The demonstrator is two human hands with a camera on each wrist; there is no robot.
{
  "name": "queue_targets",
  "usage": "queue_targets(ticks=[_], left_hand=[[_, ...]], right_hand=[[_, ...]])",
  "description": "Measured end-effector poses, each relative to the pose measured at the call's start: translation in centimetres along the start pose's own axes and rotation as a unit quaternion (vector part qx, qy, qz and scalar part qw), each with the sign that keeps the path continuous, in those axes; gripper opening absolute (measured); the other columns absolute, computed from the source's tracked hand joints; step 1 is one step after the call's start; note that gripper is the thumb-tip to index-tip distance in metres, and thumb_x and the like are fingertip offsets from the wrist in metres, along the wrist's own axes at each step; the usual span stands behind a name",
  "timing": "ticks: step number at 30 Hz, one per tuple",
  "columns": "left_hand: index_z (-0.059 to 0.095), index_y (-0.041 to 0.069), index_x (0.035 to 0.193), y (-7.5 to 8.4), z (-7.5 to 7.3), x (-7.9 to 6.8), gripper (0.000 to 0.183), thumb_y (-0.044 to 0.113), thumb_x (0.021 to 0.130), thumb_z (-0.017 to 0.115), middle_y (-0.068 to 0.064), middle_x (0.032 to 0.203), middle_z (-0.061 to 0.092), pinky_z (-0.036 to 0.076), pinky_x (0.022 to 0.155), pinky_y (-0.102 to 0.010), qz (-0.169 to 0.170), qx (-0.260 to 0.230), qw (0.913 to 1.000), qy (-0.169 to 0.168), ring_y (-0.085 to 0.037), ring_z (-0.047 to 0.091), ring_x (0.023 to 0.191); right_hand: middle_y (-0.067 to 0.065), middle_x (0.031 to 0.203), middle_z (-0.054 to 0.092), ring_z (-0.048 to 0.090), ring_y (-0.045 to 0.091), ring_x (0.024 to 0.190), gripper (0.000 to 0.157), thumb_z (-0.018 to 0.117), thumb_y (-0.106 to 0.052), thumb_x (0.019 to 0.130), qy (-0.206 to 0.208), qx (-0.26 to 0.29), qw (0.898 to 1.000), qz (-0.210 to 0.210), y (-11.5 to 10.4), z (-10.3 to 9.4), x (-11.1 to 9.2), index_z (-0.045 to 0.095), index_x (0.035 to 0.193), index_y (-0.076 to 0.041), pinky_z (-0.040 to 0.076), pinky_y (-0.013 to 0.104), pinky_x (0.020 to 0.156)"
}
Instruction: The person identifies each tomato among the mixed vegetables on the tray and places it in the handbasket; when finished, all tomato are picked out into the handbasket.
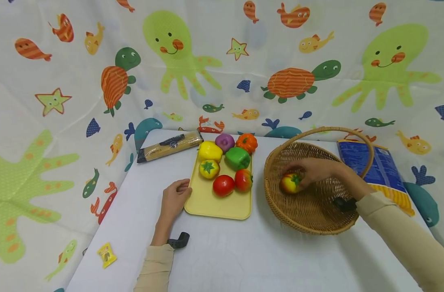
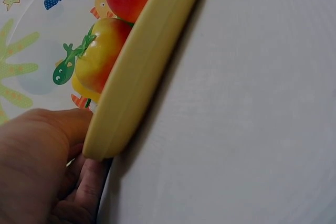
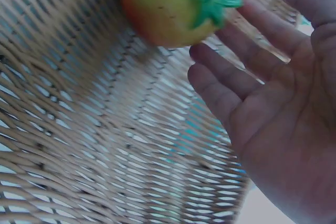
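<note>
My left hand holds the left edge of a yellow tray; in the left wrist view the thumb is at the rim and the fingers are below it. Inside a wicker basket, my right hand has its fingers and thumb around a yellow-red toy tomato with green leaves. The right wrist view shows this tomato at the fingertips, against the basket weave. On the tray lie two red tomatoes, a yellow-red tomato, a yellow pepper, a green pepper, a purple vegetable and an orange pumpkin.
A long pack of noodles lies behind the tray's left side. Right of the basket is a blue and yellow bag. A small yellow packet sits at the front left. The basket's handle arches above its rim. A printed cloth hangs behind.
</note>
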State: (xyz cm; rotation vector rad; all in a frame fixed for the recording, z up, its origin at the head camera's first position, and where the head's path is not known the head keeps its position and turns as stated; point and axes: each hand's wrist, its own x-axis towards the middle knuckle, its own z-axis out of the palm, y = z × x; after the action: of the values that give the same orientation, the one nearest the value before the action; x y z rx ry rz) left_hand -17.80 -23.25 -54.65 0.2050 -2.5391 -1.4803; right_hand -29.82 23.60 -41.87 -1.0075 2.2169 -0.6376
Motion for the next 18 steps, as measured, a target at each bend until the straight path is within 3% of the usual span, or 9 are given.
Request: queue_targets(ticks=[8, 18], left_hand=[[0.068, 0.005, 0.123, 0.1, 0.0, 0.0, 0.035, 0.012, 0.089, 0.071, -0.009, 0.110, 0.069, 0.056, 0.083, -0.030, -0.002, 0.000, 1.0000, 0.000, -0.022, 0.066, 0.097], [0.068, 0.006, 0.124, 0.0, -0.1, 0.1, 0.035, 0.014, 0.090, 0.071, -0.009, 0.110, 0.069, 0.056, 0.083, -0.029, -0.004, -0.002, 1.0000, 0.001, -0.021, 0.066, 0.097]], right_hand=[[0.005, 0.143, 0.050, 0.044, 0.032, 0.131, 0.067, 0.075, -0.044, 0.086, 0.090, -0.045, 0.995, 0.011, -3.4, -0.6, -2.8, 0.052, 0.143, -0.017, 0.038, 0.057, 0.105], [-0.007, 0.142, 0.051, 0.044, 0.022, 0.132, 0.065, 0.076, -0.044, 0.085, 0.156, -0.070, 0.985, -0.025, -8.6, -0.9, -5.4, 0.051, 0.144, -0.028, 0.041, 0.053, 0.103]])
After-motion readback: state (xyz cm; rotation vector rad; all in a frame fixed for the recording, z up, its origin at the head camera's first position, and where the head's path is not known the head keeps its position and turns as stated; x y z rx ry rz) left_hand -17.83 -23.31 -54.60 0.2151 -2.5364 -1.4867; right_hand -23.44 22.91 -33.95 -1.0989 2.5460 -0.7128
